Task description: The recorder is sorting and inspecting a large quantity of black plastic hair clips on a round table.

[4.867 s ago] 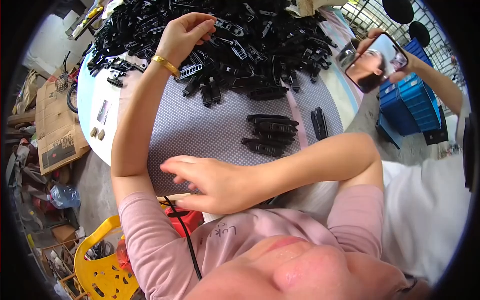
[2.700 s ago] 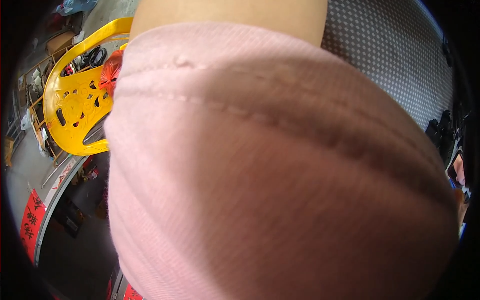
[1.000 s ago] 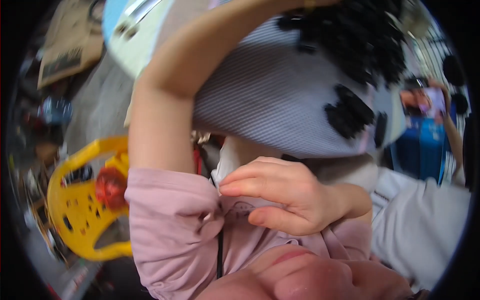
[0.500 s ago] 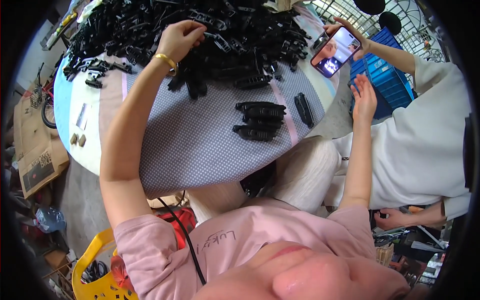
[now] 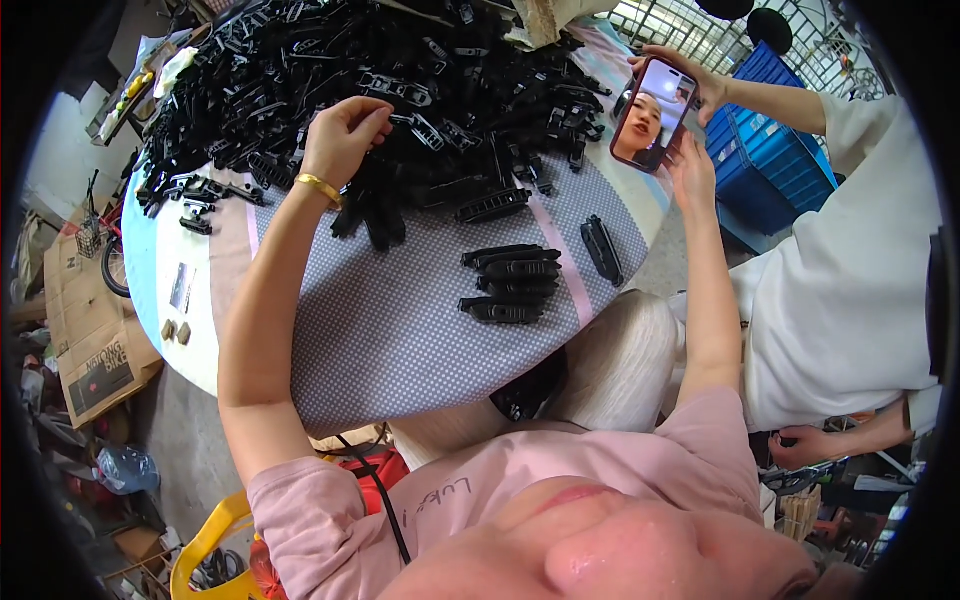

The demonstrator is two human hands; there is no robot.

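Left hand (image 5: 345, 135) pinches one black part at near edge of pile (image 5: 400, 80). Right hand (image 5: 690, 165) open, off table right of pile, touching phone (image 5: 655, 112). Best lift part straight, avoid snagging neighbours.

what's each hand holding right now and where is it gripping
The left hand pinches a small black plastic part by its near end, at the edge of the pile. The right hand touches the lower edge of a phone that another person's hand holds.

Probably a small workshop: black plastic parts (image 5: 400, 90) heaped on a table (image 5: 400, 330), cardboard boxes (image 5: 85, 330) beside it
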